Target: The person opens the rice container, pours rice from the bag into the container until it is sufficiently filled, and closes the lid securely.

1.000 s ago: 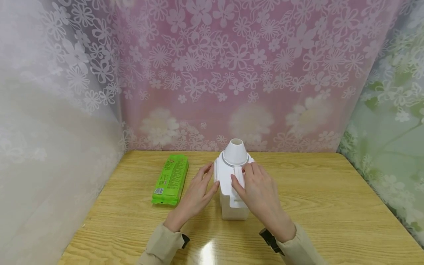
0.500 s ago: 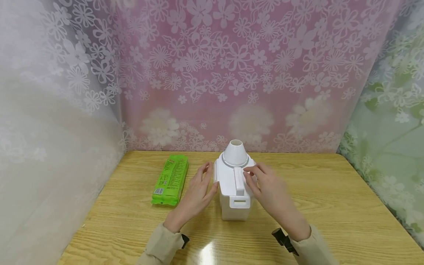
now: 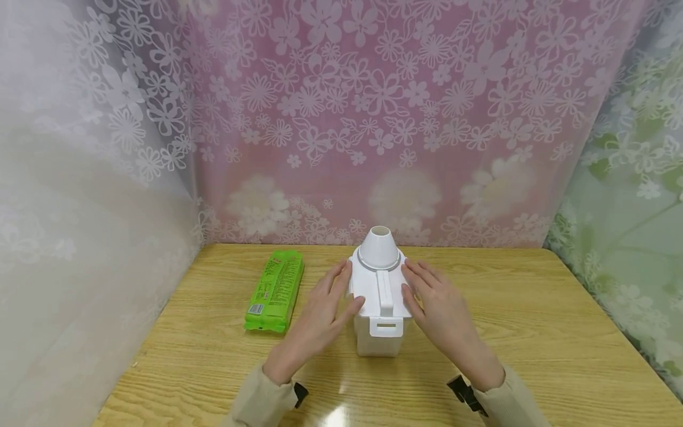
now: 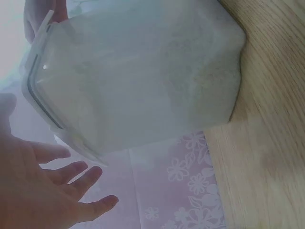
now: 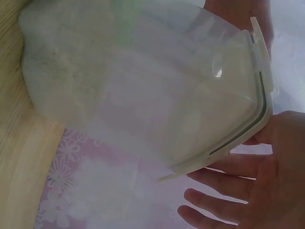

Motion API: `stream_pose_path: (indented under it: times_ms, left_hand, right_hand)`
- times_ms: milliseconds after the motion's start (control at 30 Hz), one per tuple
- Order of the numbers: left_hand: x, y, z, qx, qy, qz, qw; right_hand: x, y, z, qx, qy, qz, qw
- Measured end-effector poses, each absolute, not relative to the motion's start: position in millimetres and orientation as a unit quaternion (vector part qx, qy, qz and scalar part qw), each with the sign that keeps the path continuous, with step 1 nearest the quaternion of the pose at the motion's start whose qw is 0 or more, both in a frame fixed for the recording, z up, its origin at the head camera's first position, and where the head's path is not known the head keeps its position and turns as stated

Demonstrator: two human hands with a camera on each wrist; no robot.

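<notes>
A translucent storage container point(image 3: 377, 344) stands upright on the table, with a white lid point(image 3: 368, 292) that carries a cone-shaped spout point(image 3: 379, 249), a bar handle point(image 3: 385, 293) and a slotted front latch point(image 3: 386, 327). My left hand point(image 3: 320, 308) lies along the lid's left edge, fingers extended and thumb by the near corner. On the opposite edge my right hand point(image 3: 439, 301) has its fingertips at the lid, fingers spread and slightly bent. Whitish contents point(image 4: 209, 76) fill the container's lower part in the left wrist view. Neither hand grips the handle.
A green packet point(image 3: 274, 290) with printed text lies on the wooden table point(image 3: 512, 320), left of the container. Floral curtains point(image 3: 341, 148) hang behind and on both sides of the table.
My right hand has left the bar handle and moved right, to the lid's right edge. My left hand has shifted slightly right, its thumb now over the lid's near left corner.
</notes>
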State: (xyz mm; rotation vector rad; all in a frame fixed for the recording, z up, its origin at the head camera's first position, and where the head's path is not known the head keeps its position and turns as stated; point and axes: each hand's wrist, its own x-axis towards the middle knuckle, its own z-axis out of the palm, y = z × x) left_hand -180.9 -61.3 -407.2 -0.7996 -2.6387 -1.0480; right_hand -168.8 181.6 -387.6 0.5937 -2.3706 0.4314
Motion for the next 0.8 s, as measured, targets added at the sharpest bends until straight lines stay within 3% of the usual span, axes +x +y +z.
stream_pose_path:
  times_ms: [200,800]
  left_hand:
    - [-176,-59,-405,-0.284,-0.893,-0.337,0.095]
    - [-177,-58,-406,-0.291,-0.889,-0.337,0.109]
  right_hand:
    - [-167,180,-389,0.219,-0.911,0.159,0.312]
    - [-162,171,-396,0.216,-0.902,0.129,0.351]
